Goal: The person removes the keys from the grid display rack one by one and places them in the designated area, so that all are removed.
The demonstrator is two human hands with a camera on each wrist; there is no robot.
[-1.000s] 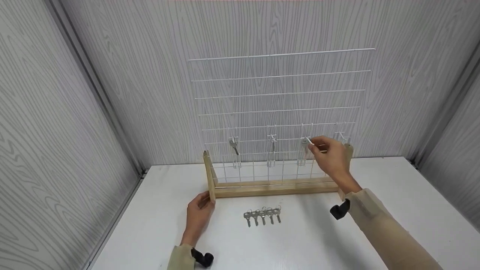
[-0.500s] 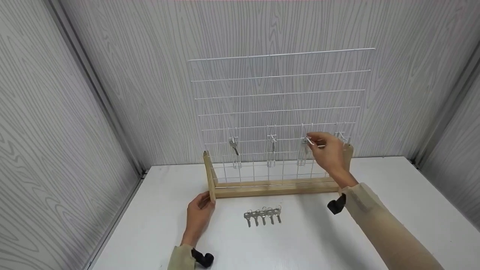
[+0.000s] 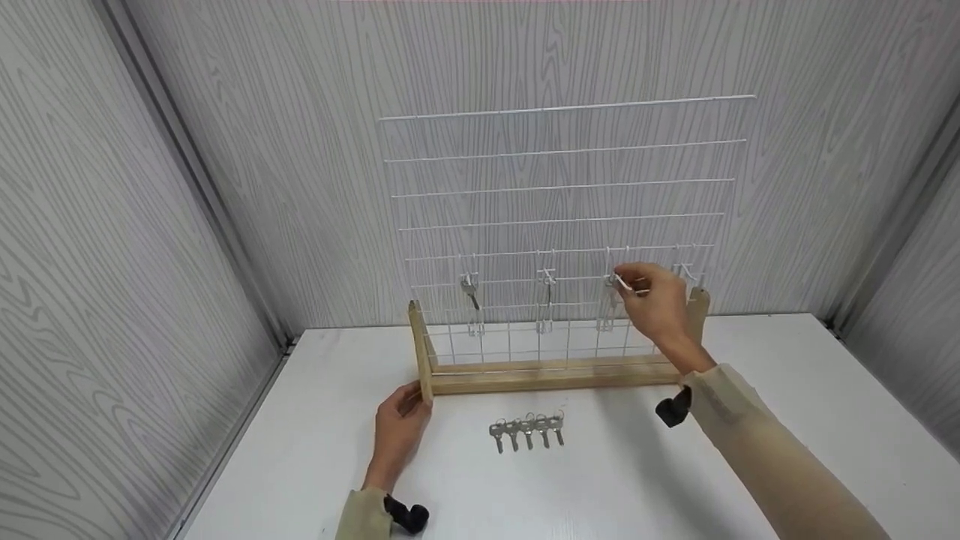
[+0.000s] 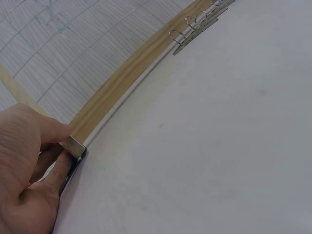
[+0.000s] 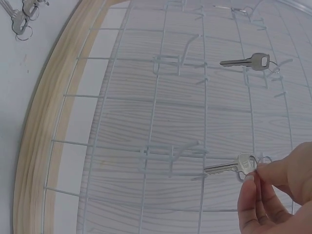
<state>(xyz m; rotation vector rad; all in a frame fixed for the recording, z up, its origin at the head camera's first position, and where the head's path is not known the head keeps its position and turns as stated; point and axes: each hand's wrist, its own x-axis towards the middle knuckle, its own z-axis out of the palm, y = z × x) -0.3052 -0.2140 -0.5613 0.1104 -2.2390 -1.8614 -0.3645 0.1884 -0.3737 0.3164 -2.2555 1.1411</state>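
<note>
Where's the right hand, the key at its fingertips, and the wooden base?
Right hand (image 3: 658,304): head view, middle of the hand.
Key (image 5: 228,167): right wrist view, blade.
Wooden base (image 3: 555,381): head view, long bar.

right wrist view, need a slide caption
Right hand pinching a key at its ringed end before a white wire grid.

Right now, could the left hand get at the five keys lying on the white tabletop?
Probably yes. The left hand grips the left end of the wooden stand and would likely have to let go first, but nothing visible stands between it and the five keys.
</note>
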